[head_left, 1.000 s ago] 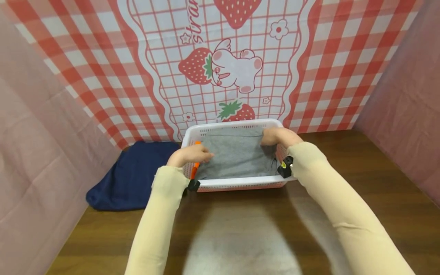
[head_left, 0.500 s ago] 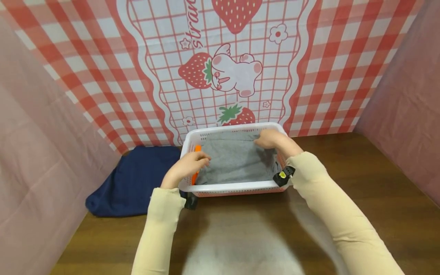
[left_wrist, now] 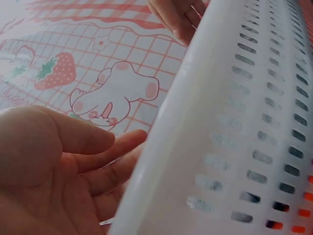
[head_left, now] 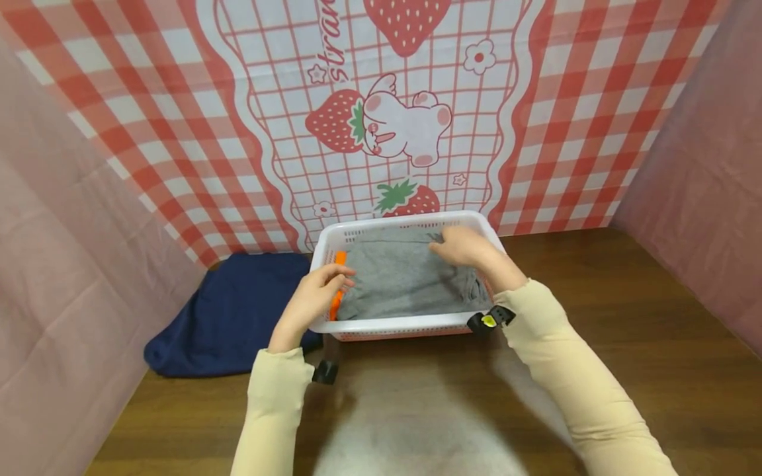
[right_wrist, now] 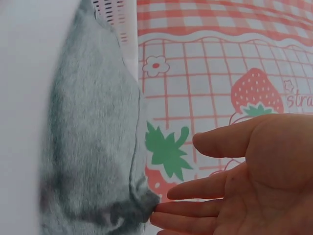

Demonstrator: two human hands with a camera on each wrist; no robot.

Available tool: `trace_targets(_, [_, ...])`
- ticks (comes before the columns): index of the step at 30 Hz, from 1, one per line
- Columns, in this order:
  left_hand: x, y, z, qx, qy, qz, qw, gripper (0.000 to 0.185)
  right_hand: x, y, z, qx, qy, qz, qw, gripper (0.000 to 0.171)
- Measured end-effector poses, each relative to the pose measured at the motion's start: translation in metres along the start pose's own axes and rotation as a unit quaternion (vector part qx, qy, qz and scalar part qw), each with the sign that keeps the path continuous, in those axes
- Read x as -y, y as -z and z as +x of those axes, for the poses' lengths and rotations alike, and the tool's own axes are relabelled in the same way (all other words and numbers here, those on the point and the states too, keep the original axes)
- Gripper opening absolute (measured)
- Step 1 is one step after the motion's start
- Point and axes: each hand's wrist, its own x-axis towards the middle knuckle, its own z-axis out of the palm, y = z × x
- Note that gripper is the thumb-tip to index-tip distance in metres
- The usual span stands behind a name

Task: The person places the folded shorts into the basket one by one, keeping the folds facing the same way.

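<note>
My right hand [head_left: 467, 250] lies with relaxed fingers on the folded grey knit garment [head_left: 405, 281], gripping nothing. My left hand [head_left: 312, 297], fingers loose, holds nothing at the left rim of the white perforated plastic basket [head_left: 393, 325] holding that garment. A dark blue cloth [head_left: 229, 311] lies just beside it on the brown wooden table [head_left: 643, 317].

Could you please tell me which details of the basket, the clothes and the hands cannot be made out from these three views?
- Orange item: head view, mostly hidden by the left hand and the grey garment; what it is stays unclear.
- Basket bottom: covered by the garment.
- Navy cloth: its right edge is hidden behind the basket and the left hand.
- Right hand fingertips: head view too small to show whether they grip.
</note>
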Motion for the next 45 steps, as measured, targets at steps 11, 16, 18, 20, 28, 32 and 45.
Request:
trace_targets(11, [0.012, 0.010, -0.007, -0.092, -0.020, -0.036, 0.9949, 0.023, 0.009, -0.017, -0.018, -0.041, 0.030, 0.056, 0.997, 0.054])
trace_targets(16, [0.017, 0.016, -0.009, -0.124, 0.000, -0.053, 0.9908, 0.023, 0.016, -0.030, -0.032, -0.066, 0.037, 0.115, 0.990, 0.050])
trace_targets(18, [0.019, 0.018, -0.010, -0.135, 0.007, -0.055, 0.9893, 0.023, 0.018, -0.035, -0.035, -0.079, 0.035, 0.138, 0.987, 0.048])
trace_targets(20, [0.021, 0.021, -0.010, -0.146, 0.014, -0.065, 0.9871, 0.023, 0.020, -0.040, -0.037, -0.094, 0.030, 0.160, 0.982, 0.046])
trace_targets(28, [0.023, 0.033, -0.015, -0.179, 0.018, -0.093, 0.9792, 0.023, 0.031, -0.060, -0.041, -0.194, 0.044, 0.241, 0.950, 0.033])
trace_targets(32, [0.026, 0.036, -0.016, -0.202, 0.028, -0.103, 0.9734, 0.022, 0.036, -0.066, -0.042, -0.234, 0.059, 0.277, 0.930, 0.026])
trace_targets(45, [0.032, 0.048, -0.018, -0.267, 0.042, -0.117, 0.9558, 0.023, 0.058, -0.080, -0.051, -0.303, 0.089, 0.244, 0.917, 0.019])
